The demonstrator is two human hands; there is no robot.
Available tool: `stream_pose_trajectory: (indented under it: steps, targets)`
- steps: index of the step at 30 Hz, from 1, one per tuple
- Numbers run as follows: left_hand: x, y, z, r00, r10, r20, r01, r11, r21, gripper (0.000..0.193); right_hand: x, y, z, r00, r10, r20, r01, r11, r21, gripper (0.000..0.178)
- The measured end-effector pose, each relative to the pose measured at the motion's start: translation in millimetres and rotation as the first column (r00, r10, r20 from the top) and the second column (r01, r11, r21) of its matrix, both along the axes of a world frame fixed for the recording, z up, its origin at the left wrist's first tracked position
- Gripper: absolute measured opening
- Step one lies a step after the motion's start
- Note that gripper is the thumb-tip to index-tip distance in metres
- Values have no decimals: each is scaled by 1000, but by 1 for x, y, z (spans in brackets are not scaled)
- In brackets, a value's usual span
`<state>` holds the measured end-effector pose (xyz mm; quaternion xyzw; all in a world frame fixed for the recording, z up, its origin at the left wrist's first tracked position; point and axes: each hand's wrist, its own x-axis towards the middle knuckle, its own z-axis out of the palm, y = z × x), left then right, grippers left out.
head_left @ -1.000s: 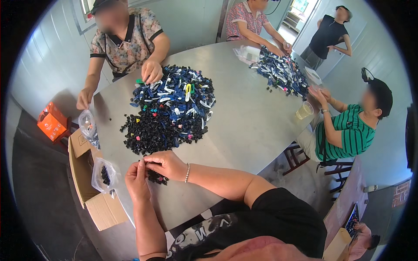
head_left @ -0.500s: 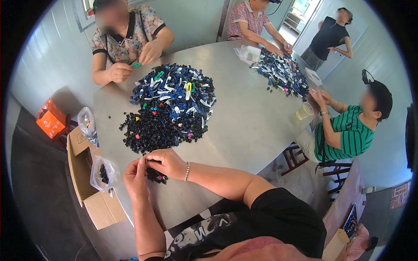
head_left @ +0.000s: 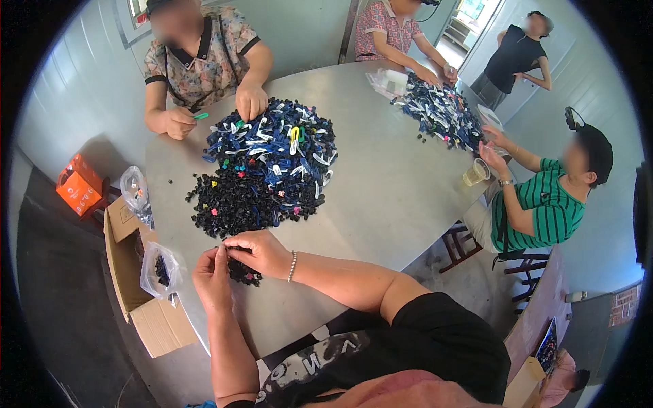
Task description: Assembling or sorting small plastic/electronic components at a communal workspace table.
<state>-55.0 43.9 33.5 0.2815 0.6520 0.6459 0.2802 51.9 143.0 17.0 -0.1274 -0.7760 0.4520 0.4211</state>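
My left hand [head_left: 212, 277] and my right hand [head_left: 264, 254] meet fingertip to fingertip at the table's near edge, both pinched closed. Whatever sits between the fingertips is too small and covered to make out. A small heap of black hair clips [head_left: 246, 275], with a pinkish one in it, lies just below my right hand. Beyond my fingers spreads a large pile: small black claw clips [head_left: 228, 204] on the near side, and blue and white snap hair clips [head_left: 272, 139] on the far side, dotted with a few yellow, green and pink pieces.
Around the metal table [head_left: 371, 183], co-workers sit; one across holds a green snap clip [head_left: 201, 116]. A second pile of clips [head_left: 442, 115] and a plastic cup [head_left: 476, 172] are at the right. A bag of black clips [head_left: 162, 272] hangs by a cardboard box [head_left: 163, 326] at left.
The co-worker across has parted their hands, one now reaching into the large pile, the other keeping the green clip. The striped-shirt co-worker's hands have shifted. My own hands have barely moved.
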Motion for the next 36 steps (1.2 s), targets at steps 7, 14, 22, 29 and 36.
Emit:
stream_pose_trajectory:
  steps: [7, 14, 22, 29, 36]
  targets:
    - [0, 1, 2, 1000, -15, -26, 15, 1000, -10, 17, 0, 1, 1, 1000, -4, 22, 4, 1000, -10, 18]
    - [-2, -2, -1, 999, -18, 26, 18, 1000, 12, 15, -1, -1, -3, 1000, 6, 30, -6, 1000, 4, 17]
    - [-3, 0, -1, 999, -18, 46, 16, 999, 32, 16, 0, 0, -4, 1000, 0, 5, 0, 1000, -2, 20]
    - [-2, -2, 1, 997, -14, 82, 10, 999, 43, 17, 0, -4, -1, 1000, 12, 6, -11, 1000, -21, 20]
    - [-6, -5, -2, 996, -6, 89, 4, 1000, 26, 14, -3, -4, -4, 999, 34, -13, -35, 999, -35, 20]
